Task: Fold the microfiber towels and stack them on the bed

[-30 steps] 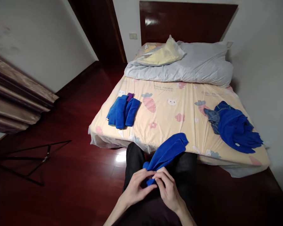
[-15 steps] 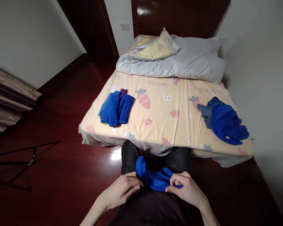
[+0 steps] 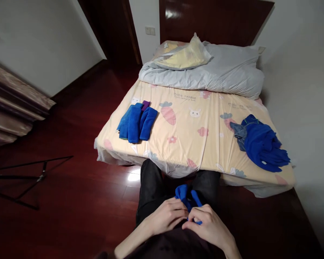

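Note:
Low over my lap, a bright blue cloth (image 3: 182, 194) is bunched between my two hands. My left hand (image 3: 169, 216) is closed at its left side, fingers curled onto the fabric. Opposite it, my right hand (image 3: 205, 221) pinches the cloth between thumb and fingers, and a bit of blue pokes out under the fingertips. The two hands are almost touching. Much of the cloth is hidden behind them, so its exact kind cannot be made out. Several blue folded cloths (image 3: 136, 122) and a purple one (image 3: 145, 105) lie together on the bed's left side.
A bed (image 3: 183, 144) with a patterned cover stands before my knees. On its right side lies a heap of crumpled blue cloths (image 3: 261, 144). A grey quilt (image 3: 221, 75) is at the head end. Black stand legs (image 3: 40, 177) are on the floor to the left.
My left hand has moved right, close to my right hand. The blue cloth, spread between them before, is now gathered into a narrower bunch. The view has shifted slightly.

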Motion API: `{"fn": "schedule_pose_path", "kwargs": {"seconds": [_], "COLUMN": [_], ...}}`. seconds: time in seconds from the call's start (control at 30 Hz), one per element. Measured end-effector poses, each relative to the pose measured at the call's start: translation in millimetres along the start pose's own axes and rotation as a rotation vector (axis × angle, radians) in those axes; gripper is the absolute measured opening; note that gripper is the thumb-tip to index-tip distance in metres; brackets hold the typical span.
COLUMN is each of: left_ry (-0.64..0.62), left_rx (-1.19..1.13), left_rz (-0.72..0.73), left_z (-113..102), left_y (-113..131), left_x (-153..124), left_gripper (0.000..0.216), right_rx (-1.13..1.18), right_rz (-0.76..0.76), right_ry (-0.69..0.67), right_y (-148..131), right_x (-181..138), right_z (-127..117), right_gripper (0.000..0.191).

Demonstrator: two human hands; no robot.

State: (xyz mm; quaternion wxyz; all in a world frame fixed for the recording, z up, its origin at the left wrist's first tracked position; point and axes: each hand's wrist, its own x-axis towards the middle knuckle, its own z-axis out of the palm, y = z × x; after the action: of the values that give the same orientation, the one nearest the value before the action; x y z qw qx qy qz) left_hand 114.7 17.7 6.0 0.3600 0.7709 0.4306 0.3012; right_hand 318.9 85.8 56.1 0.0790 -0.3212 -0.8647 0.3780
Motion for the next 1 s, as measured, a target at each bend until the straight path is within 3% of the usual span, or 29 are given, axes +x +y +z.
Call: {"fn": "schedule_pose_path", "kwargs": {"seconds": [0.2, 0.3, 0.53, 0.7, 0.87, 1.0], "left_ry": [-0.044, -0.041, -0.022, 0.205, 0.073, 0.021], "left_rx": [-0.098, -0.18, -0.309, -0.362, -0.324, -0.209], "left_rz": [0.0, -0.056, -0.224, -0.066, 0.179, 0.168], "left_z": [10.6, 10.8, -24.4, -30.7, -12.0, 1.2], "left_y": [-20.3, -27.3, -30.8, -7.0, 6.6, 0.5], "left_x": [-7.3, -10.3, -20.6, 1.8, 32.7, 44.7], "left_gripper": [0.024, 0.029, 0.041, 0.036, 0.024, 0.019], "right_rx": [0.065, 0.081, 0.025, 0.023, 0.06, 0.062], "right_rz": [-0.021, -0.067, -0.155, -0.161, -0.221, -0.236], "right_ry": [0.062, 0.139, 0.274, 0.311, 0.281, 0.301], "right_y": [-1.6, -6.7, -9.8, -3.3, -4.8, 2.0], "right_x": [0.5, 7.0, 14.0, 9.8, 8.3, 5.8], "right_z": [3.6, 1.4, -19.2, -18.6, -14.5, -15.1], "right_gripper": [0.027, 0.039, 0.05, 0.054, 0.054, 0.055]}}
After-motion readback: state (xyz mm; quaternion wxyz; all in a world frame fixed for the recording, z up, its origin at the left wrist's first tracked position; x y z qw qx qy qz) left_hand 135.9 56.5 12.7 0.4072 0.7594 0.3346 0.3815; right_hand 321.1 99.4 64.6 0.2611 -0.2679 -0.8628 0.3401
